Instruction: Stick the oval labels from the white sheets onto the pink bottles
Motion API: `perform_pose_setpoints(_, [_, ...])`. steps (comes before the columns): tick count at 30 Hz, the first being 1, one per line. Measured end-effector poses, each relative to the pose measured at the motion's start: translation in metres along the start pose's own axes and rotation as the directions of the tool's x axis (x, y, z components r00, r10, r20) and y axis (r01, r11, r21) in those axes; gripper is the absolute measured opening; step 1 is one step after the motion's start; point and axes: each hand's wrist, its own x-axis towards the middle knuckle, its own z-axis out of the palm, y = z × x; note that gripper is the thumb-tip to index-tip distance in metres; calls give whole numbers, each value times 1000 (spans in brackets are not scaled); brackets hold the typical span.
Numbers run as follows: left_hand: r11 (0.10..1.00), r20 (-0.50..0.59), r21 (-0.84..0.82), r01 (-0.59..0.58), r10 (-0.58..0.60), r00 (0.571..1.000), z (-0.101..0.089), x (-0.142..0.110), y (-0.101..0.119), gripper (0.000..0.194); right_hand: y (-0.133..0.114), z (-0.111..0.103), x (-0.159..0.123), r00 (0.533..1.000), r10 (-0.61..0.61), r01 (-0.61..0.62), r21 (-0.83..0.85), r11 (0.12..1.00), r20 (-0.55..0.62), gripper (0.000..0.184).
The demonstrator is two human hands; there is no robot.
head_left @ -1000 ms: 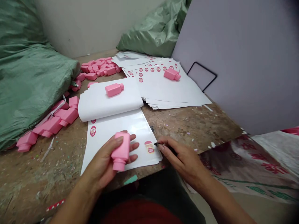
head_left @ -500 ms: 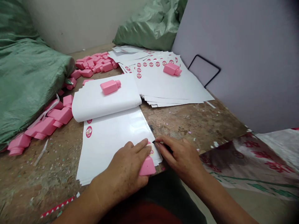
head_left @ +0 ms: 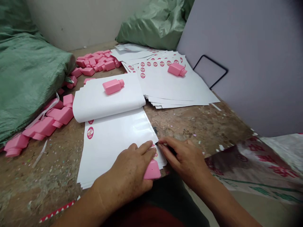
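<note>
My left hand point(head_left: 129, 168) is closed around a pink plastic bottle point(head_left: 152, 170) at the table's front edge. Its fingers cover much of the bottle, and part of a round label shows beside the fingertips. Under the hand lies a stack of white sticker sheets point(head_left: 111, 142), the upper sheets folded back, with red oval stickers along the left side. Close by on the right, my right hand point(head_left: 186, 157) pinches a thin dark tool point(head_left: 156, 143), its tip at the label by the bottle. Most of the tool is hidden in the fingers.
One pink bottle point(head_left: 113, 86) lies on the folded sheets, another point(head_left: 177, 69) on the sheet pile point(head_left: 175, 88) behind. Several more bottles point(head_left: 101, 61) lie along a green sack point(head_left: 30, 82) at left. A grey panel point(head_left: 248, 63) with a black wire loop point(head_left: 215, 63) stands right.
The view has shifted slightly. Both hands keep nearly the same pose, the left on the bottle and the right with the dark tool at the label.
</note>
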Motion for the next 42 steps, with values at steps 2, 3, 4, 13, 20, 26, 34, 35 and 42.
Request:
perform_pose_setpoints(2, [1000, -7, -2, -5, 5, 1000, 0, 0, 0, 77, 0, 1, 0, 1000, 3, -3, -27, 1000, 0, 21])
perform_pose_setpoints(3, [1000, -7, -2, -6, 6, 1000, 0, 0, -1, 77, -1, 1, 0, 1000, 5, -5, -38, 999, -1, 21])
perform_pose_setpoints(4, [1000, -7, -3, -7, 7, 1000, 0, -1, 0, 76, -1, 1, 1, 1000, 8, -8, -46, 999, 2, 22])
perform_pose_setpoints(13, [1000, -18, -25, -6, 6, 1000, 0, -1, 1, 76, -3, -2, 2, 1000, 13, -12, -53, 999, 19, 20])
perform_pose_setpoints(20, [1000, -10, -13, -5, 5, 1000, 0, -1, 1, 75, -8, 0, 4, 1000, -19, 18, -114, 993, -11, 22])
perform_pose_setpoints(26, [1000, -6, -13, -3, 3, 1000, -1, -1, 1, 74, -9, 1, 4, 1000, 7, -9, -142, 990, -17, 21])
perform_pose_setpoints(34, [999, -26, -34, -9, 8, 1000, 0, -1, 1, 76, -1, 1, 3, 984, 155, -163, 81, 983, 93, 20])
perform_pose_setpoints(35, [999, -28, -37, -6, 5, 1000, 1, -1, 1, 76, -2, 1, 2, 988, 140, -144, 63, 988, 72, 20])
perform_pose_setpoints(42, [998, -22, -61, -16, 14, 1000, 2, -5, -4, 79, -8, 3, -2, 1000, 19, -20, -56, 998, -15, 23])
